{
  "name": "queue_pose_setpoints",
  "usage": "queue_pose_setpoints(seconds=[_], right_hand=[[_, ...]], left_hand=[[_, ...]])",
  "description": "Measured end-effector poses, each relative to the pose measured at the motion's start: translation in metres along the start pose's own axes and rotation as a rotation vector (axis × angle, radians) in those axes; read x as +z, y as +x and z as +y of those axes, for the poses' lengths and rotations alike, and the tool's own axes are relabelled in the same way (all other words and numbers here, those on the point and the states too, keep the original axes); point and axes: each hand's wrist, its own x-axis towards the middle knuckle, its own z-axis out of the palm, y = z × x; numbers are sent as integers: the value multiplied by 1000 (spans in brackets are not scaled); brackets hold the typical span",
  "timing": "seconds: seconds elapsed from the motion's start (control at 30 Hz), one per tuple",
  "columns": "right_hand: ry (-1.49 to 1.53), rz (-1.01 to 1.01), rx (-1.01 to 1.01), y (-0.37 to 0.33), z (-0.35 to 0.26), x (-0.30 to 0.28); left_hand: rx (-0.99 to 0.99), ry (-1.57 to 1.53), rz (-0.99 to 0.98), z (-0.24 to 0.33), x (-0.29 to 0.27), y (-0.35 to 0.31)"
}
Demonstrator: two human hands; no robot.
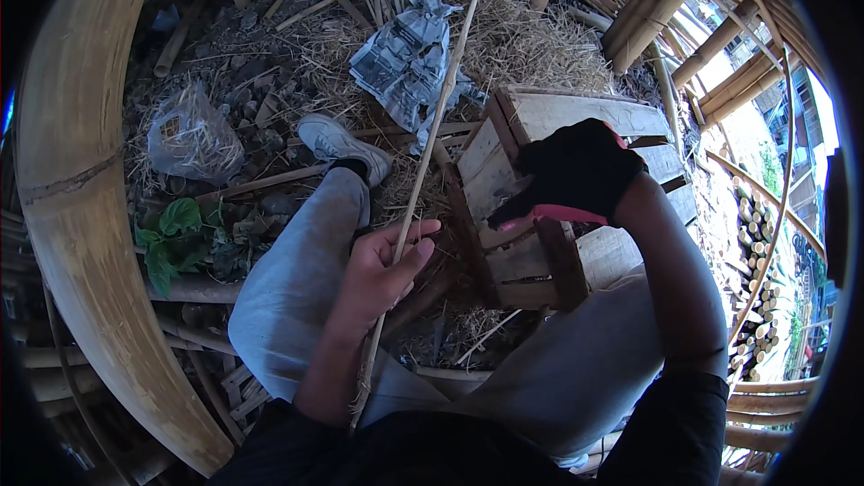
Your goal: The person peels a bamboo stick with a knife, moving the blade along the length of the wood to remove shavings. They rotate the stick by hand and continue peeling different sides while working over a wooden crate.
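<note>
My bare left hand (382,270) is closed around a long thin bamboo strip (447,81). The strip slants from my lap up past the far edge of the view. To the right, my right hand (576,171) wears a black glove with pink on the palm side. Its fingers are curled and its thumb points left; whatever the fingers may hold is hidden. Just beneath the glove lies a wooden slatted crate (594,112), tipped on its side beside my right leg. The gloved hand is apart from the strip.
Crumpled newspaper (405,58) lies on straw (531,40) ahead. A clear plastic bag (193,135) and a green leafy plant (175,238) are at left. A thick bamboo pole (72,162) curves along the left side. Cut bamboo pieces (756,279) are stacked at far right.
</note>
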Motion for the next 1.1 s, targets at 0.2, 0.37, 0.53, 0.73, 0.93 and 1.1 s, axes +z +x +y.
queue_pose_setpoints(seconds=[0.2, 0.37, 0.53, 0.73, 0.93, 1.1], right_hand=[[113, 739, 50, 24, -15, -1], [206, 696, -225, 30, -56, 14], [183, 735, -207, 38, -79, 23], [7, 749, 112, 45, -65, 17], [141, 861, 152, 64, -9, 37], [117, 823, 99, 66, -10, 30]], left_hand=[[72, -166, -83, -14, -5, 2], [122, -368, -109, -17, -6, 1], [91, -258, -18, -17, -3, 1], [48, -336, -117, -15, -12, 4], [44, -305, -195, -5, 5, -2], [35, -292, -142, -10, 7, -4]])
